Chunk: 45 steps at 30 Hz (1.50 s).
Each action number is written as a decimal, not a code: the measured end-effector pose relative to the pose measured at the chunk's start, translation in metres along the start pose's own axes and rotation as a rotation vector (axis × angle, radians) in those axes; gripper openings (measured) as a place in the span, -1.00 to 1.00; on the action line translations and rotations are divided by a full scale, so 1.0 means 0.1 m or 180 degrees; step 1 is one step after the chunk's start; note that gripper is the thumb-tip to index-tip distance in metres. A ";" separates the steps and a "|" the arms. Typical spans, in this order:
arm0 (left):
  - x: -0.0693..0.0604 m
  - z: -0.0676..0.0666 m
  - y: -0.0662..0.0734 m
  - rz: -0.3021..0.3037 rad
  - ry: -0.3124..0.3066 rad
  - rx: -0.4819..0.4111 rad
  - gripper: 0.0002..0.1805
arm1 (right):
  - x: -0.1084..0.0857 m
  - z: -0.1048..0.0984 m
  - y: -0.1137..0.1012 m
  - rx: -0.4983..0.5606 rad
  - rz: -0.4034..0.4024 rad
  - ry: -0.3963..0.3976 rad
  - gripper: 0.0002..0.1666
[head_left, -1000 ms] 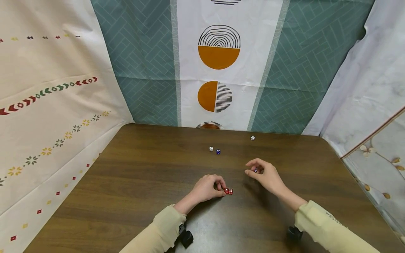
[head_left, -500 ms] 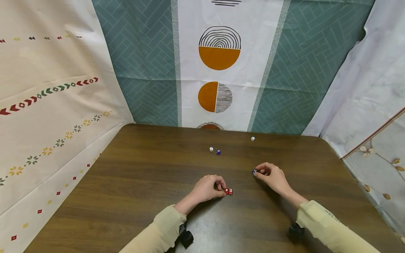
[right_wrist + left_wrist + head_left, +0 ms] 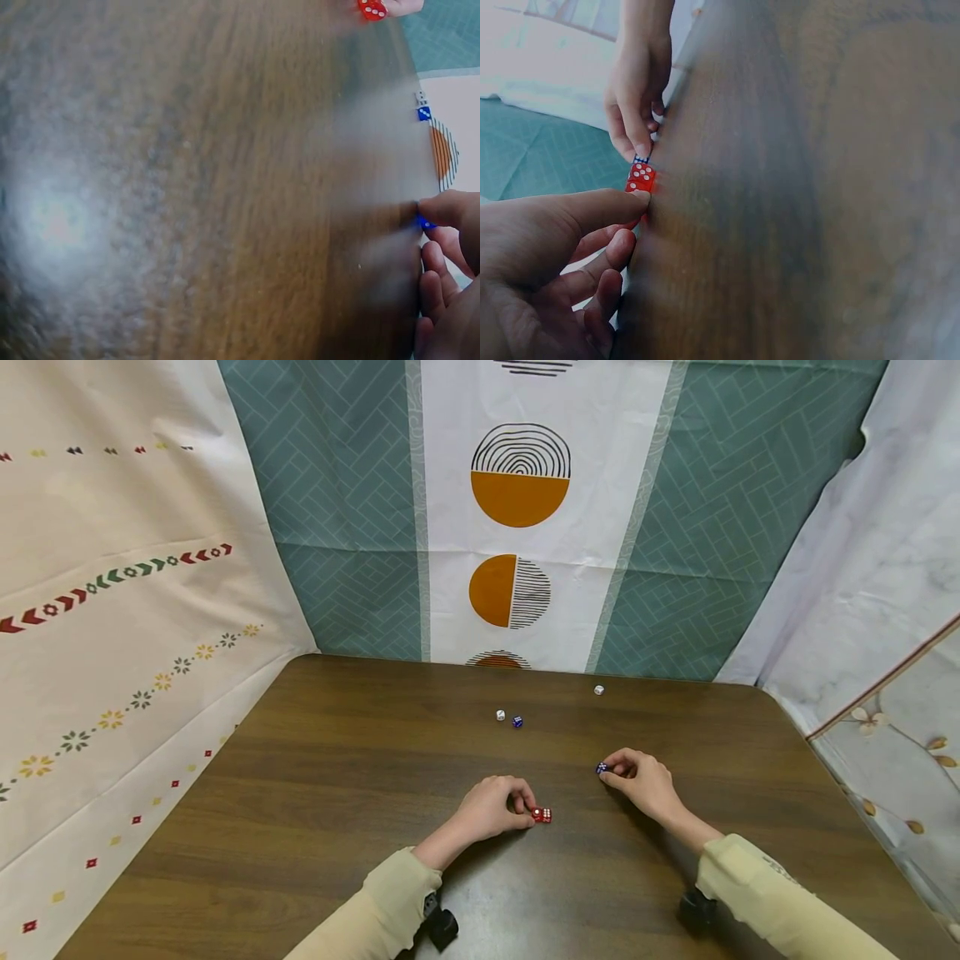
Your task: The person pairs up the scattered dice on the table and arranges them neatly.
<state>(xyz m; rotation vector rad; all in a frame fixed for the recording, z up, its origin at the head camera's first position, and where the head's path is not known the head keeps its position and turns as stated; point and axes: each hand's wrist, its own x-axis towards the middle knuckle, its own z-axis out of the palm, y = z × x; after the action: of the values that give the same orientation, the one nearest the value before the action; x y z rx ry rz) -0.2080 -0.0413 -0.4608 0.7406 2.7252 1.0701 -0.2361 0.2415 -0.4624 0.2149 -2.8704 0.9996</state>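
Observation:
Two red dice point(image 3: 546, 815) sit side by side on the brown wooden table. My left hand point(image 3: 495, 803) pinches the nearer-left one between thumb and finger; the left wrist view shows the thumb on its face, with the other red die point(image 3: 642, 172) just beyond. Farther right, my right hand point(image 3: 647, 783) pinches a dark blue die point(image 3: 602, 768) between thumb and fingertips, low at the tabletop. Part of this blue die point(image 3: 426, 223) is hidden by the thumb in the right wrist view.
Toward the back of the table point(image 3: 360, 760) a white die point(image 3: 500, 716) lies close to another blue die point(image 3: 517, 722). A second white die point(image 3: 599, 690) lies near the far edge. Patterned cloths point(image 3: 360, 527) hang behind and at both sides.
My right hand's fingers were spread above the blue die; they have come down and now pinch it, with the die shifted slightly left. My left hand stays on the red die.

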 end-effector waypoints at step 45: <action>0.01 -0.03 0.03 -0.0034 -0.0083 0.0058 -0.86 | -0.01 0.37 -0.52 0.0417 -0.0632 -0.0805 -0.85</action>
<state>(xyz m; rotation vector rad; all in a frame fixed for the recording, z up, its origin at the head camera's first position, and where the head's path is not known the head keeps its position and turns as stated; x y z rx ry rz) -0.2083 -0.0407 -0.4567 0.7365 2.7174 1.0273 -0.2281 0.1781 -0.4603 0.6680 -2.9240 1.1980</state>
